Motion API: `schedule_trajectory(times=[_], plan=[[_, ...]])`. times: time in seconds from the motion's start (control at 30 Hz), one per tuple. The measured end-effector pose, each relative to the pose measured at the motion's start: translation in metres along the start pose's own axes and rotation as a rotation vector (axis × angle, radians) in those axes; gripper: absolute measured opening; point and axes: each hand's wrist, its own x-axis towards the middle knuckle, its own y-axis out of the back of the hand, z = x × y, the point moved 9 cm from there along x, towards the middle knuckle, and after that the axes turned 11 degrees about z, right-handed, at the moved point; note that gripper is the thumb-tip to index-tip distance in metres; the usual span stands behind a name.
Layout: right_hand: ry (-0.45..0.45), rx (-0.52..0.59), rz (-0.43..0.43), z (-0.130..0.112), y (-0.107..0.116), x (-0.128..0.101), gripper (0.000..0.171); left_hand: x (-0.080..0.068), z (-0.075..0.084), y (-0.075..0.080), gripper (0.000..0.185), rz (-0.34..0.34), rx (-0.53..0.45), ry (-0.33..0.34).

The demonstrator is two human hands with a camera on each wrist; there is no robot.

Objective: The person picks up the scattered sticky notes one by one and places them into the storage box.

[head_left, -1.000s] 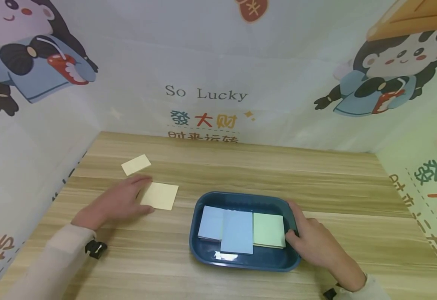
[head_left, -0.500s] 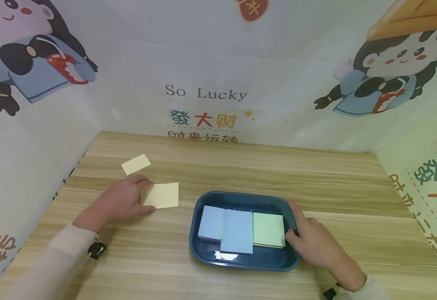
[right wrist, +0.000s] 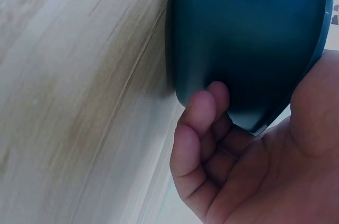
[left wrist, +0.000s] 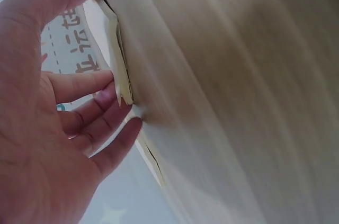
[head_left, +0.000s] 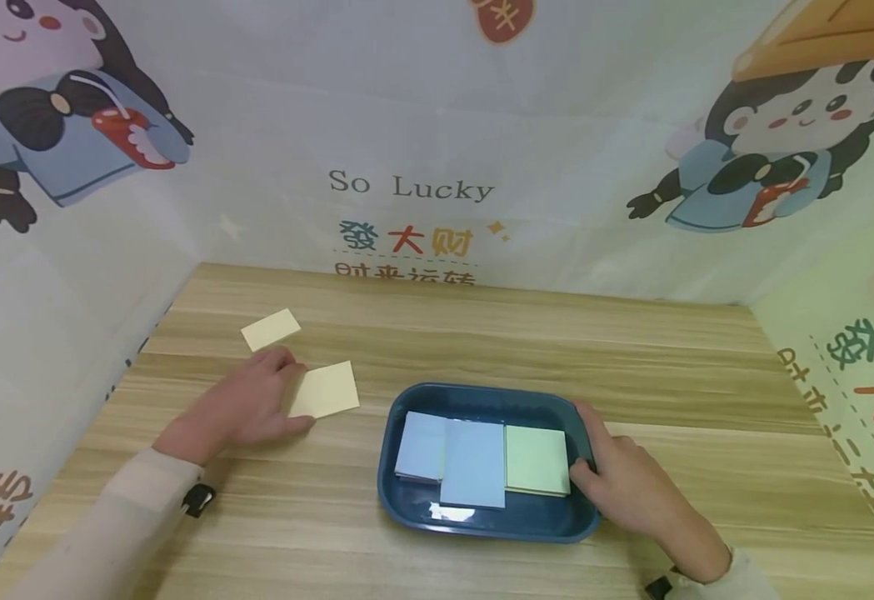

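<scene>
My left hand (head_left: 252, 402) lies on the wooden table and pinches the left edge of a pale yellow sticky-note pad (head_left: 327, 389). In the left wrist view the thumb sits on top of the yellow pad (left wrist: 112, 41) and the fingertips (left wrist: 114, 89) are curled against its lifted edge. My right hand (head_left: 620, 487) grips the right rim of a dark blue tray (head_left: 481, 393), thumb inside. In the right wrist view the fingers (right wrist: 198, 123) curl under the tray (right wrist: 249, 33). In the tray lie two blue pads (head_left: 472, 462) and a green pad (head_left: 536, 460).
A second pale yellow note (head_left: 271, 329) lies flat at the back left of the table (head_left: 556, 350). Printed walls close the table in at the left (head_left: 47, 275), back (head_left: 437, 150) and right (head_left: 849, 333).
The yellow pad has turned a little and shifted slightly under my left hand, its near edge raised. The right hand and the tray have stayed still.
</scene>
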Motion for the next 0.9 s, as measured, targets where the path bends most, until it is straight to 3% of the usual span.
schedule_trajectory(times=[0.37,0.7,0.9], plan=[[-0.002,0.007,-0.004,-0.001,-0.001,0.0,0.077,-0.017,-0.011,0.008,0.074,0.065,-0.047,0.056],[-0.006,0.002,-0.013,0.0,-0.002,-0.001,0.076,-0.014,-0.012,0.003,0.076,0.011,0.005,0.1],[-0.006,-0.006,-0.01,0.0,-0.001,0.0,0.076,-0.013,-0.008,0.004,0.078,0.02,0.009,0.106]])
